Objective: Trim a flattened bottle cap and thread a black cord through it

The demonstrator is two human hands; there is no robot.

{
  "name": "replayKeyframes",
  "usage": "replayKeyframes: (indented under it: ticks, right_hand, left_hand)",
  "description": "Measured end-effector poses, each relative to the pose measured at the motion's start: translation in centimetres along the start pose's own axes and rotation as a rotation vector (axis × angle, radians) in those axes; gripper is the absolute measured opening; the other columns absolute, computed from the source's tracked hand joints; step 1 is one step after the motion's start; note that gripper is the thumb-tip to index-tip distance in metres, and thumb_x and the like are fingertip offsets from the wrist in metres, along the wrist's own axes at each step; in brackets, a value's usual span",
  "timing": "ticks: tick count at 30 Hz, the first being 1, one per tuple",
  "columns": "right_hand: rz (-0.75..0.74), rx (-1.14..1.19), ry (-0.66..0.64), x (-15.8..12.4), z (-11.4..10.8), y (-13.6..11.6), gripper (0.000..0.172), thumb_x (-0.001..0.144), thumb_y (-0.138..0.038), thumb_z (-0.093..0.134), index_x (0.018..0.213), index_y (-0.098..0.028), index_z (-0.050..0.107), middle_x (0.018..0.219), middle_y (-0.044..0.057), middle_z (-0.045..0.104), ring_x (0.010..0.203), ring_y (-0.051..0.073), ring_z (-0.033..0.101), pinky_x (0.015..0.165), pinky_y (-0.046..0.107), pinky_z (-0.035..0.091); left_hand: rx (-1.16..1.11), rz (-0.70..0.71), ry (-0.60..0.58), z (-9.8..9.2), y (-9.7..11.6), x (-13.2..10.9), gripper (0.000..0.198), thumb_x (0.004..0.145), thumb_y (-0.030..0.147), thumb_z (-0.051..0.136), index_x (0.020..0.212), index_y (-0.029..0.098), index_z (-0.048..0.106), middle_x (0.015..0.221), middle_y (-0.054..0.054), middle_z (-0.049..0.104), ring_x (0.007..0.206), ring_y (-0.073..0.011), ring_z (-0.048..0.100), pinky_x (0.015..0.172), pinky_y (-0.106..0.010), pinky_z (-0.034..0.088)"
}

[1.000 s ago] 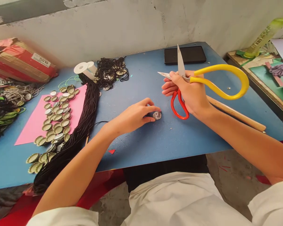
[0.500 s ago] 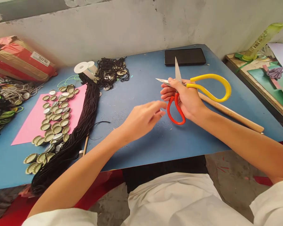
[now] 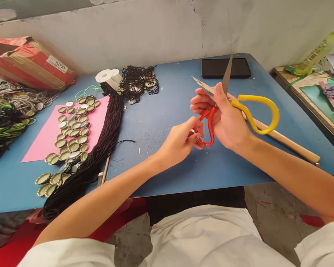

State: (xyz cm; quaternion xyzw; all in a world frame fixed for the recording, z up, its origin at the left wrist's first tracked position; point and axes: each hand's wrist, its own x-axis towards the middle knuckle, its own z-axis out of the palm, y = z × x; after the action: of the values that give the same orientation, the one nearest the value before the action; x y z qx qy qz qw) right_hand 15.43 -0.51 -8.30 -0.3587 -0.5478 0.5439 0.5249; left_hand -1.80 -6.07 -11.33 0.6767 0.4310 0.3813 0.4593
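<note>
Spread blades and two loop handles, one red and one yellow, mark the pair of scissors (image 3: pixel 210 128) in front of me. My right hand (image 3: pixel 229 122) supports it at the pivot, thumb pressed on top and the other fingers beneath the blades. With bent fingers, my left hand (image 3: pixel 180 142) grips the red loop at its lower left side. The yellow loop points right, beyond my right wrist. Under the scissors, a wooden stick (image 3: pixel 292 142) lies on the blue table (image 3: pixel 167 185).
Left of my hands, a bundle of black cords (image 3: pixel 108 129) runs beside bottle caps (image 3: pixel 74 146) on pink paper (image 3: pixel 43 137). A white spool (image 3: pixel 104 76), tangled black cords (image 3: pixel 140 79) and a black phone (image 3: pixel 225 68) lie farther back. A red box (image 3: pixel 41 66) stands at the back left.
My left hand has moved right and taken hold of the red loop. The scissors have turned in my right hand, with the yellow loop swinging lower. The view has shifted slightly.
</note>
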Motion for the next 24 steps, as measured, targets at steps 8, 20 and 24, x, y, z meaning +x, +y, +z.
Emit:
replayKeyframes:
  ticks: [8, 20, 24]
  right_hand:
    - [-0.086, -0.115, -0.375, -0.6, 0.4, 1.8, 0.058, 0.104, -0.059, 0.079, 0.153, -0.032, 0.066, 0.151, 0.008, 0.077, 0.138, 0.028, 0.074, 0.108, 0.042, 0.066]
    - [-0.255, -0.826, -0.393, -2.1, 0.0, 1.2, 0.022, 0.113, -0.025, 0.060, 0.106, -0.024, 0.081, 0.088, 0.003, 0.082, 0.080, 0.020, 0.075, 0.078, 0.032, 0.044]
    - [-0.251, -0.886, -0.431, -2.2, 0.2, 0.9, 0.023, 0.112, -0.025, 0.058, 0.106, -0.024, 0.080, 0.085, 0.002, 0.080, 0.076, 0.019, 0.071, 0.075, 0.032, 0.039]
  left_hand:
    - [-0.063, 0.069, 0.338, -2.3, 1.2, 1.2, 0.020, 0.103, 0.025, 0.074, 0.098, 0.025, 0.055, 0.101, -0.003, 0.070, 0.088, -0.0174, 0.079, 0.077, -0.032, 0.073]
    - [0.137, -0.113, 0.333, -12.8, -1.1, 2.9, 0.021, 0.085, 0.009, 0.075, 0.091, 0.022, 0.059, 0.085, -0.003, 0.070, 0.062, -0.0143, 0.072, 0.053, -0.026, 0.066]
    - [0.255, -0.346, 0.275, -13.7, -2.6, 3.3, 0.020, 0.087, 0.011, 0.070, 0.100, 0.022, 0.059, 0.086, -0.004, 0.074, 0.053, -0.0130, 0.065, 0.049, -0.025, 0.056]
